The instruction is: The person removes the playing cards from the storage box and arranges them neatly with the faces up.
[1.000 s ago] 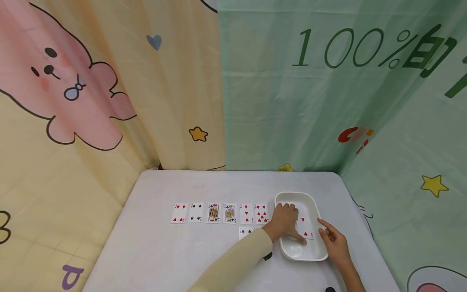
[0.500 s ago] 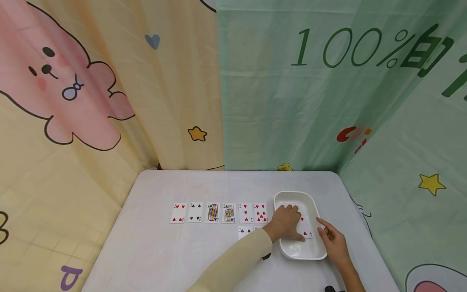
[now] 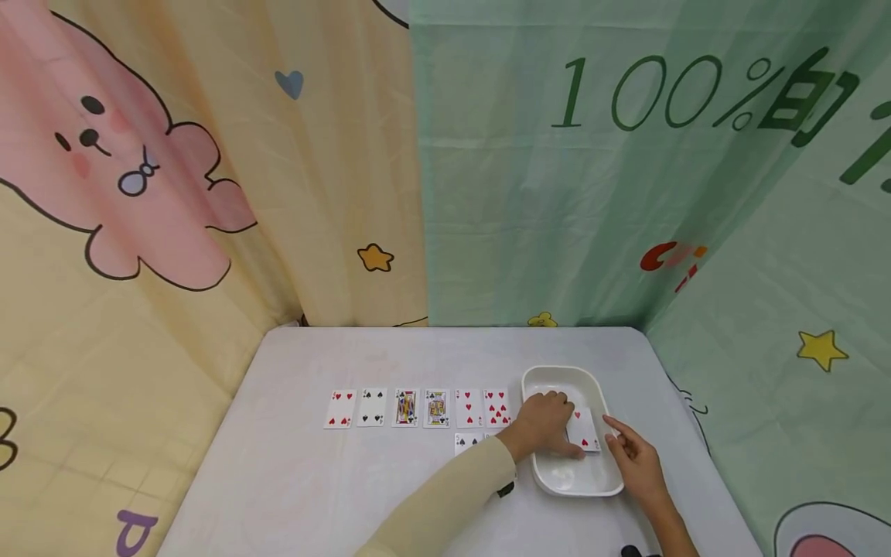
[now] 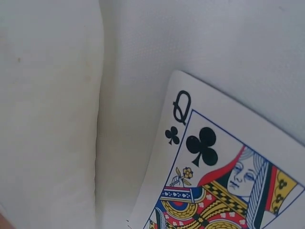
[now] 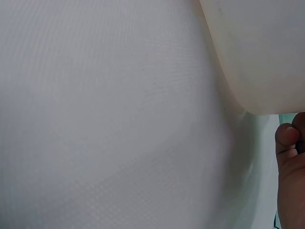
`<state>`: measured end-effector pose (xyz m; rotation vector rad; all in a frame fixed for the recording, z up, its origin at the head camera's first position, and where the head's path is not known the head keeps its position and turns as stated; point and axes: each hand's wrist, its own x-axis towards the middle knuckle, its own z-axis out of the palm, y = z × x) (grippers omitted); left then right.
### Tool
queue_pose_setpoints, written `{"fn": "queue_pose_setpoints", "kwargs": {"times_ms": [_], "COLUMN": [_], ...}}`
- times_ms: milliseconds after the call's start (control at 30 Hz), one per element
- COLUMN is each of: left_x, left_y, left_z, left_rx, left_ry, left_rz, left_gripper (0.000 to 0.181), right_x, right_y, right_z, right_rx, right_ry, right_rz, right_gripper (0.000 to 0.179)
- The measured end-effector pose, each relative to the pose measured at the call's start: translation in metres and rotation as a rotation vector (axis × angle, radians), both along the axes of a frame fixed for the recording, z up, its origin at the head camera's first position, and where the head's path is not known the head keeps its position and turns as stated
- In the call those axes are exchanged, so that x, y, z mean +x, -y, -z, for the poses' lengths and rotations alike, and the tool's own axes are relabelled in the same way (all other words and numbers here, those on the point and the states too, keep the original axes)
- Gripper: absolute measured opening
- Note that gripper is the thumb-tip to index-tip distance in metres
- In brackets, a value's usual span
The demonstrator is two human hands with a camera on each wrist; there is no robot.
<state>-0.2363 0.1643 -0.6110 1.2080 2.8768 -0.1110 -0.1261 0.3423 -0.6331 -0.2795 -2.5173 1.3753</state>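
A white tray [image 3: 571, 483] stands on the right side of the table. My left hand [image 3: 546, 424] reaches into it, thumb and fingers spread around a playing card [image 3: 583, 435] with red hearts, whose left part is hidden under the hand. At the tray's right side, my right hand [image 3: 636, 463] pinches the rim with thumb and index finger. In the right wrist view, part of that hand [image 5: 290, 176] shows below the tray's corner [image 5: 267, 62]. A queen of clubs [image 4: 205, 176] lies face up on the white tablecloth in the left wrist view.
Left of the tray runs a row of face-up cards, among them a four of hearts [image 3: 340, 409] and a face card [image 3: 437, 408]. A spade card [image 3: 468, 443] lies below the row, close to my left sleeve [image 3: 445, 503]. Printed curtains [image 3: 529, 201] enclose the table.
The heart card in the tray has turned slightly under my left hand and shows more of its face. My right hand keeps its place at the rim.
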Motion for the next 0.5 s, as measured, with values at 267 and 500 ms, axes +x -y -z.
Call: {"fn": "queue_pose_setpoints", "kwargs": {"times_ms": [267, 500], "left_x": [-0.001, -0.001], "left_y": [0.01, 0.021], "left_z": [-0.007, -0.012], "left_rx": [0.022, 0.058], "left_ry": [-0.031, -0.029], "left_rz": [0.044, 0.079], "left_gripper": [0.088, 0.089], "right_x": [-0.003, -0.003], "right_y": [0.0, -0.002], "right_z": [0.001, 0.004], "right_rx": [0.023, 0.034], "right_ry": [0.007, 0.039], "right_rz": [-0.016, 0.015], "right_gripper": [0.036, 0.036]}}
